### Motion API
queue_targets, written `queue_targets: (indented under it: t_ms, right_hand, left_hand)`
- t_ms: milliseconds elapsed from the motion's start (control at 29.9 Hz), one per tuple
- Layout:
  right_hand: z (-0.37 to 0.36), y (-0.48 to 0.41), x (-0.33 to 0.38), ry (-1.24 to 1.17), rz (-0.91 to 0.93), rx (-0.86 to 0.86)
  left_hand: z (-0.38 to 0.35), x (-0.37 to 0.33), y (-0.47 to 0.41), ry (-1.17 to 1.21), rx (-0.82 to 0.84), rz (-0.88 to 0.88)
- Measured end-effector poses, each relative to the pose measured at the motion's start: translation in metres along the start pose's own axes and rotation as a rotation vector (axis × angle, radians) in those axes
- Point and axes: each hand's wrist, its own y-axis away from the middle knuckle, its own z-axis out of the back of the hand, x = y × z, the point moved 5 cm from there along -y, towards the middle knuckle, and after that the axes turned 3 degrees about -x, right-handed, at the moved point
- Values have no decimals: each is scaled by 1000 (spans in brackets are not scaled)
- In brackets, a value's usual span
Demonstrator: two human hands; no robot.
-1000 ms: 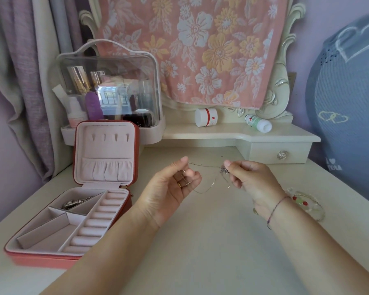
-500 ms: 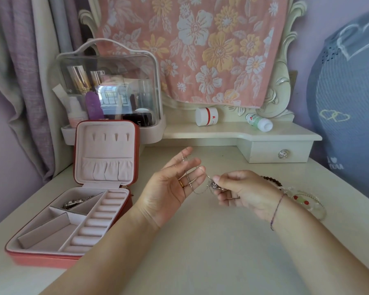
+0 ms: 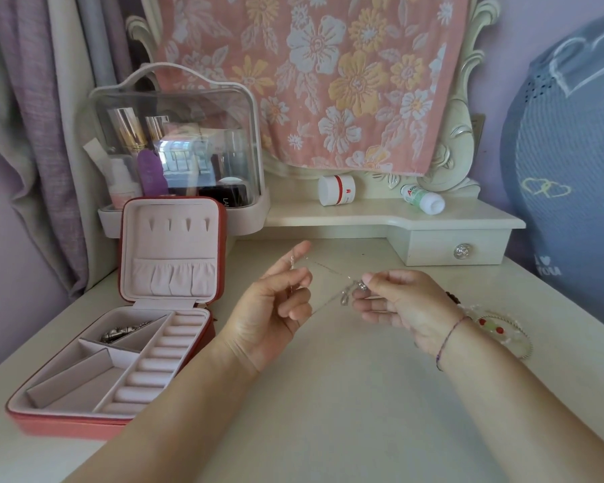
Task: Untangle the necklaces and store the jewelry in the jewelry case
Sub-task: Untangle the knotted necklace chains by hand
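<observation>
A thin silver necklace chain [image 3: 328,270] stretches in the air between my two hands above the dressing table. My left hand [image 3: 276,305] has the chain looped over its raised fingers, the lower fingers curled round a strand. My right hand [image 3: 398,301] pinches the chain at its small silver pendant [image 3: 354,289]. The red jewelry case [image 3: 175,259] stands open at the left, its pink lid upright. One silver piece [image 3: 122,331] lies in a rear compartment of the case.
A beaded bracelet with red beads [image 3: 496,329] and a dark bead string [image 3: 452,298] lie on the table behind my right wrist. A clear cosmetics box [image 3: 175,148] stands behind the case. A white jar [image 3: 337,190] and a bottle [image 3: 422,198] lie on the shelf above a small drawer [image 3: 461,251].
My hands came together half a second ago, then drew apart again. The chain now runs taut from my left fingers to the pendant in my right hand.
</observation>
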Motion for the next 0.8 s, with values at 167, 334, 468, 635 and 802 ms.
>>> queue_targets:
  t_ms: [167,334,468,635,802]
  right_hand:
    - [0,-1,1,-42,27,-33]
    - [-3,-2,4,-139,54,-30]
    - [-6,0,7,-199,92,-12]
    - [-6,1,12,-165,167,-25]
    - [-6,1,16,-119,241,58]
  left_hand:
    - [6,-2,-1,-94,-104,4]
    - [18,-1,-3,-128,-286,-34]
    - [26,3,-5,-255,-390,-54]
    - [27,11,-6,-379,-416,20]
    - [28,12,-7,-535,-432,20]
